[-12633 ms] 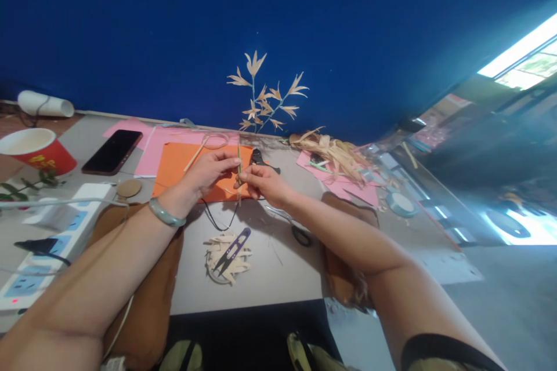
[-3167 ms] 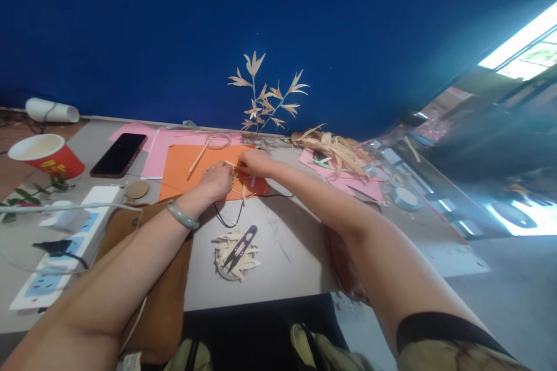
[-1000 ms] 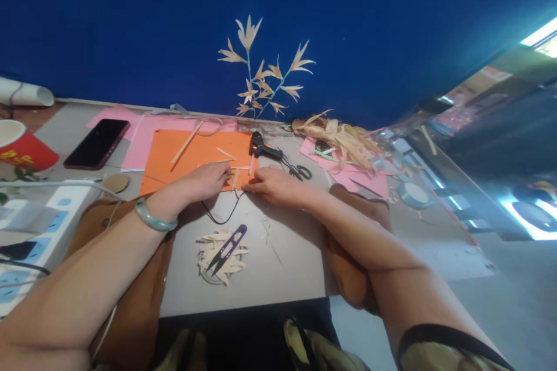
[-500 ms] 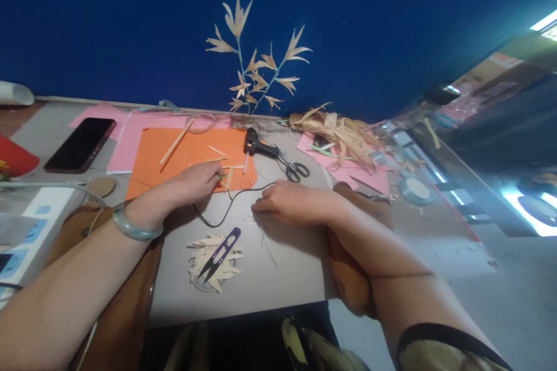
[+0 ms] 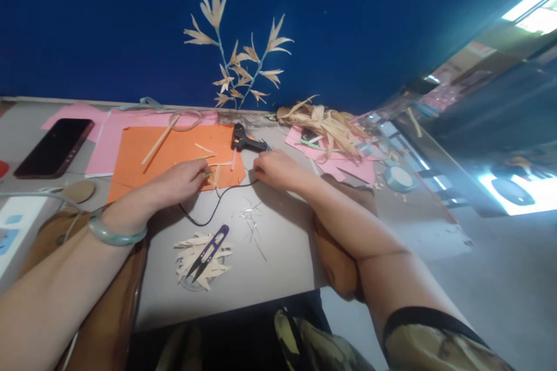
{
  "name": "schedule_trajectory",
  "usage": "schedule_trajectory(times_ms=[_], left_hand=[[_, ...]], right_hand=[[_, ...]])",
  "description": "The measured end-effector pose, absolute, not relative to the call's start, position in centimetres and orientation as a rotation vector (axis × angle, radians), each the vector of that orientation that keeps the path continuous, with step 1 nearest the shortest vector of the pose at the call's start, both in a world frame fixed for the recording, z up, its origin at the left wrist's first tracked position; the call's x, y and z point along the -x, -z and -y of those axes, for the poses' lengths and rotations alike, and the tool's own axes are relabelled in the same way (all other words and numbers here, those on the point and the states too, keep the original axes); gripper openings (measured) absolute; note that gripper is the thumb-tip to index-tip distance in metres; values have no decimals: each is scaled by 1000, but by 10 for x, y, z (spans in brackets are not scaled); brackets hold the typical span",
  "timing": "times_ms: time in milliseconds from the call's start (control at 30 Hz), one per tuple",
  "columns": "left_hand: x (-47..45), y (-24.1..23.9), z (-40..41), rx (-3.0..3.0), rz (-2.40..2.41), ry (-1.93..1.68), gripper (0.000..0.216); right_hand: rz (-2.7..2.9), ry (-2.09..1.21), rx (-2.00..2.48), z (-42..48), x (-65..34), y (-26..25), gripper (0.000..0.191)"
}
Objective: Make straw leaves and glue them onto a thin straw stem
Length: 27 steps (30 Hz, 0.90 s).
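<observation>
My left hand (image 5: 189, 178) rests at the lower edge of the orange paper (image 5: 126, 145), closed, with a tiny greenish bit at its fingertips; what it pinches is too small to name. Thin pale husk strips (image 5: 217, 175) lie just beside those fingers. My right hand (image 5: 278, 169) has its fingers curled, by the handle end of the black glue gun (image 5: 246, 140). It covers the spot where the black scissors lay, so its grip is hidden. A black cable (image 5: 215, 208) runs between both hands. Purple thread snips (image 5: 213, 249) lie on cut pale petals (image 5: 185, 255).
A branch with husk flowers (image 5: 239, 72) stands against the blue wall. Dried husks (image 5: 333, 127) lie on pink paper at the right. Thin wire pieces (image 5: 251, 220) are scattered mid-table. A phone (image 5: 54, 148) and a white power strip (image 5: 21, 232) are at the left.
My right hand has moved up and away from the wire pieces, to the place where the scissors showed. My left hand stays by the strips. The whole view has shifted a little.
</observation>
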State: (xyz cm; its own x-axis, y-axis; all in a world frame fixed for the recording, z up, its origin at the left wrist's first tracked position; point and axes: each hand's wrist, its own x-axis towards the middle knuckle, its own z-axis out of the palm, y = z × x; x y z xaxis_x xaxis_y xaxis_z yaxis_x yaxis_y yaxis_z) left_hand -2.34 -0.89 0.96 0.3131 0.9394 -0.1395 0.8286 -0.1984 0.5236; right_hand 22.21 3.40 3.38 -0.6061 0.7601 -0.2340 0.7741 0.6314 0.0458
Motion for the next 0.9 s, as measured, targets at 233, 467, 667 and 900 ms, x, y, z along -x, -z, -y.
schedule_trajectory(times_ms=[233,467,667,900], left_hand=[[26,-3,7,-2002,-1586,-406,27],[24,-9,3,-1339,-1461,-1066,23],[14,-19,7,-989,-1253,-1194,32],[-3,-17,16,-909,-1118,-1168,40]], right_hand=[[-2650,80,-1336,-41,-221,-21,21],[-2944,207,-1636,-53,-236,-28,13],[-3235,1004,-1524,-35,-214,-18,24],[-2884,1919,-1470,-8,-186,-14,33]])
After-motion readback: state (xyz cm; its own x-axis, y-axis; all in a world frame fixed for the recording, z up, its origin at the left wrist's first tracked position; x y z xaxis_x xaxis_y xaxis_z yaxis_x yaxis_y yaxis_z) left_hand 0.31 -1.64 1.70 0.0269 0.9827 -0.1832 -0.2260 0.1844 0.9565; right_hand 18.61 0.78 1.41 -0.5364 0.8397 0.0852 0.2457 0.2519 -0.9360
